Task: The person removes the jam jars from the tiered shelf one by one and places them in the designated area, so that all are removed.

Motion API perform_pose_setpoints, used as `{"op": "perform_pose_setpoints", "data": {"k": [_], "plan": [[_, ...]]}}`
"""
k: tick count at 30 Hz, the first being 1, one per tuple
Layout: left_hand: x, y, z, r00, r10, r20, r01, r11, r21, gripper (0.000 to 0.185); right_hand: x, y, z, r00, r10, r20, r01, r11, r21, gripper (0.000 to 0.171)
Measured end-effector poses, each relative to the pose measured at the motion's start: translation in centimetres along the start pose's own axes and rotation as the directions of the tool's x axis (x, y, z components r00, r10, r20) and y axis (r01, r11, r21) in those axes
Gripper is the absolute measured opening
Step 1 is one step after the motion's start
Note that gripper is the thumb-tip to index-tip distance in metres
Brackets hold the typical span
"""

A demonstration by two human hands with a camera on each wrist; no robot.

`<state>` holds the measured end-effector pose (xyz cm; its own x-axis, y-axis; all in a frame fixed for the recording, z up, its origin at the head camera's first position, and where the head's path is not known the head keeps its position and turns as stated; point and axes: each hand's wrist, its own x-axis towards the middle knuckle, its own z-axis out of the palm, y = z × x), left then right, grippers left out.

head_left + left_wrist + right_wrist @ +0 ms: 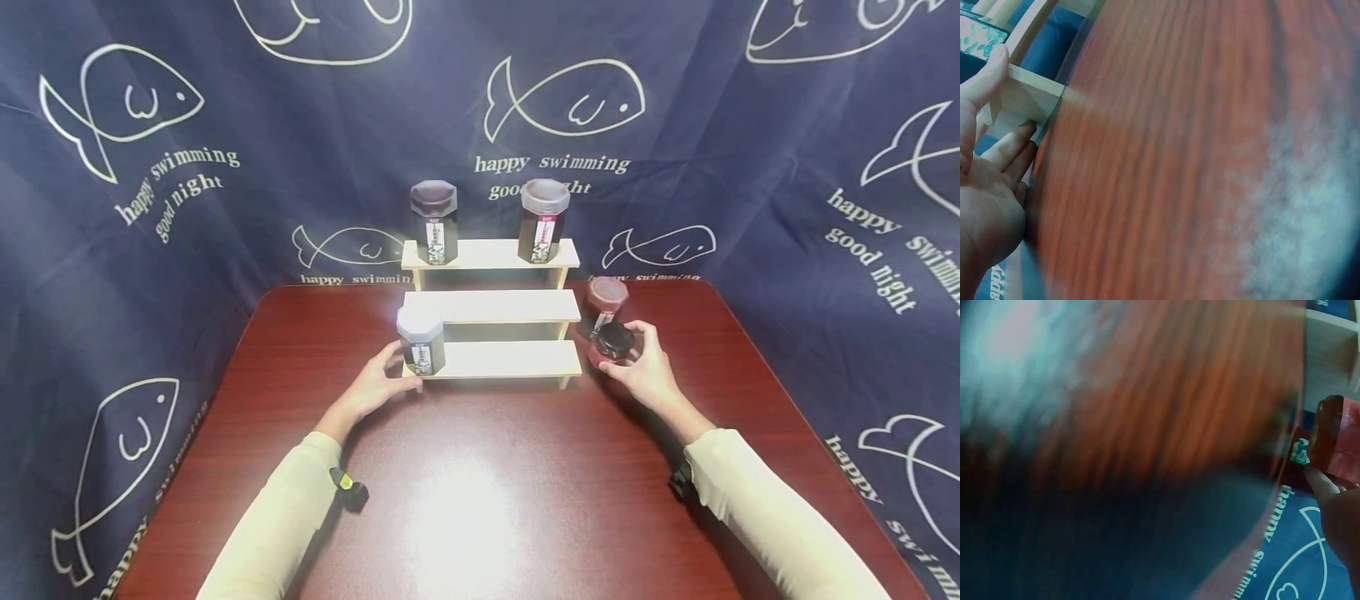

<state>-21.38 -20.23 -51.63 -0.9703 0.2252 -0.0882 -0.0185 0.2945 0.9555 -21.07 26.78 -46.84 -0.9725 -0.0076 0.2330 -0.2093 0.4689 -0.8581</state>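
My left hand (377, 382) is at the left end of the bottom step of a pale wooden rack (502, 358). Its thumb is in front and its straight fingers extend along the end piece (1032, 94). Beside the thumb, a dark jar with a white lid (423, 354) stands upright on that step; whether thumb and jar touch is unclear. My right hand (648, 371) holds a small jar (612, 342), black on top and reddish lower down, between thumb and fingers, right of the rack. In the right wrist view, this jar (1335, 434) shows dark glass and a pink-red part.
A jar with a purple lid (435, 221) and one with a clear whitish lid (544, 221) stand on the top step. Behind my right hand is a reddish-lidded jar (606, 296). Dark fish-printed cloth (360, 125) surrounds the reddish-brown table (540, 467).
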Motion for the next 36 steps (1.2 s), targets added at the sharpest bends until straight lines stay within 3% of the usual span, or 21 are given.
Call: {"op": "perform_pose_setpoints", "data": {"k": [6, 13, 16, 20, 24, 31, 36], "plan": [[0.1, 0.1, 0.0, 1.000, -0.002, 0.007, 0.002, 1.000, 0.003, 0.099, 0.7, 3.0, 0.0, 1.000, 0.011, 0.004, -0.011, 0.996, -0.085, 0.082], [0.2, 0.3, -0.1, 1.000, 0.000, 0.006, 0.000, 1.000, -0.001, 0.099, 0.8, 3.6, 0.0, 1.000, 0.002, 0.024, 0.001, 0.992, -0.125, 0.083], [-0.4, 1.7, -0.1, 1.000, -0.009, 0.023, 0.009, 1.000, -0.001, 0.095, 0.9, 3.7, 0.1, 0.999, -0.010, 0.031, 0.014, 0.993, -0.120, 0.083], [-0.4, 2.0, -0.1, 1.000, -0.009, 0.026, 0.009, 1.000, 0.018, 0.092, 1.0, 3.7, 0.2, 0.999, -0.026, 0.036, 0.030, 0.993, -0.115, 0.083], [0.2, 0.5, -0.3, 1.000, 0.003, 0.016, -0.003, 1.000, -0.001, 0.095, 1.0, 3.5, 0.3, 0.998, -0.031, 0.047, 0.037, 0.992, -0.120, 0.083], [0.1, 0.1, -0.3, 1.000, 0.006, 0.004, -0.006, 1.000, 0.000, 0.097, 0.9, 3.0, 0.1, 0.995, -0.068, 0.078, 0.082, 0.978, -0.192, 0.086], [0.1, 0.1, -0.1, 1.000, 0.006, 0.006, -0.006, 1.000, 0.006, 0.098, 1.3, 2.3, -0.4, 0.988, -0.143, 0.051, 0.149, 0.974, -0.172, 0.087]]}}
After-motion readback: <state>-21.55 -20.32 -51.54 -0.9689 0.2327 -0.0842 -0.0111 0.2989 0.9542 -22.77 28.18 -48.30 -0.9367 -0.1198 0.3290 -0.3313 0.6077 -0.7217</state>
